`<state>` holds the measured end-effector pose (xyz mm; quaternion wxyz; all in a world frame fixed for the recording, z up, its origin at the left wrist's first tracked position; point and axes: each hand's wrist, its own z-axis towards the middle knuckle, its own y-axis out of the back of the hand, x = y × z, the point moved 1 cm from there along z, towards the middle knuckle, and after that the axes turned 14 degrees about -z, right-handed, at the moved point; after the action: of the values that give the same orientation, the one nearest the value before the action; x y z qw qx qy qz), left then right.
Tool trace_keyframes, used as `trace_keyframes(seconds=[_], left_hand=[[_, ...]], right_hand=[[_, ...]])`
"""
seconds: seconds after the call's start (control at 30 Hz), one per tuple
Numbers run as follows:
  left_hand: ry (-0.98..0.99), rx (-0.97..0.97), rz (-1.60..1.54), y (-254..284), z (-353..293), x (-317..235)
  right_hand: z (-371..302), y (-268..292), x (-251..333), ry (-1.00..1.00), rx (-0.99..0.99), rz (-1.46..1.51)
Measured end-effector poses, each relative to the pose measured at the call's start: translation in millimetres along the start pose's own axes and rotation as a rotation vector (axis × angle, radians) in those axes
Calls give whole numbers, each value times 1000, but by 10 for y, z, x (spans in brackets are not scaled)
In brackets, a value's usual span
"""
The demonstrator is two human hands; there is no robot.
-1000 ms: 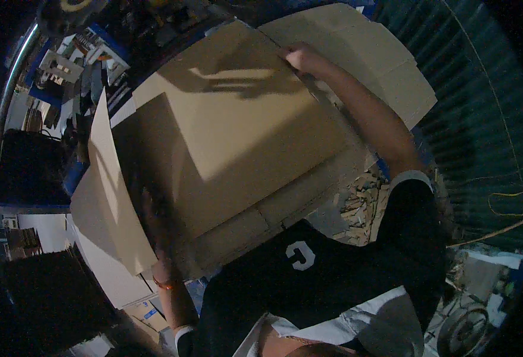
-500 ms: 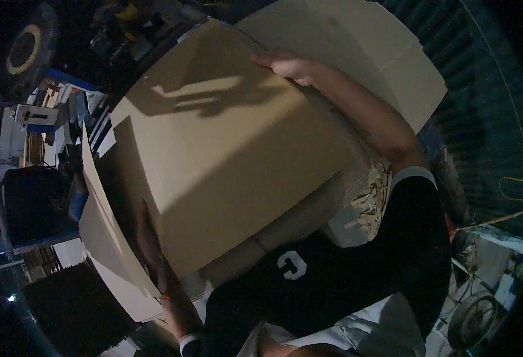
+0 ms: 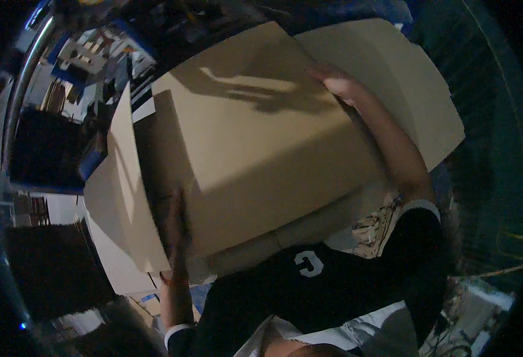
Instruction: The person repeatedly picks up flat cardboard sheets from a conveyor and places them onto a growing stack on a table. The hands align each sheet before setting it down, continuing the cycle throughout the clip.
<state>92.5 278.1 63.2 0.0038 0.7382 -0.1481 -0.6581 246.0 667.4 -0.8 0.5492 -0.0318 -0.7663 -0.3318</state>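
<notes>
My right hand (image 3: 341,85) has straightened at the cardboard sheet's (image 3: 261,140) right edge, apparently steadying it; my left hand (image 3: 177,223) is extended, unclenched.

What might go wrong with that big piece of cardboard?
The right hand is at the edge of the big cardboard sheet, so that edge might scratch bare skin. The left hand is beside the raised cardboard panel; if that tipped over, it might bump the hand.

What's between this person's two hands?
A cardboard sheet, crossed by shadows, spans from the left hand to the right hand, seen in the head view.
</notes>
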Motion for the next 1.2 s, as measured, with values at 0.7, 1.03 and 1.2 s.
trace_keyframes(seconds=[0.7, 1.03, 1.2], left_hand=[[-1000, 637, 957, 1143, 289, 777], [-1391, 520, 912, 631, 413, 861], [-1216, 612, 771, 725, 585, 745]], right_hand=[[-1707, -812, 149, 268, -71, -1287], [-1071, -354, 142, 244, -125, -1269], [-1015, -369, 258, 167, -66, -1273]])
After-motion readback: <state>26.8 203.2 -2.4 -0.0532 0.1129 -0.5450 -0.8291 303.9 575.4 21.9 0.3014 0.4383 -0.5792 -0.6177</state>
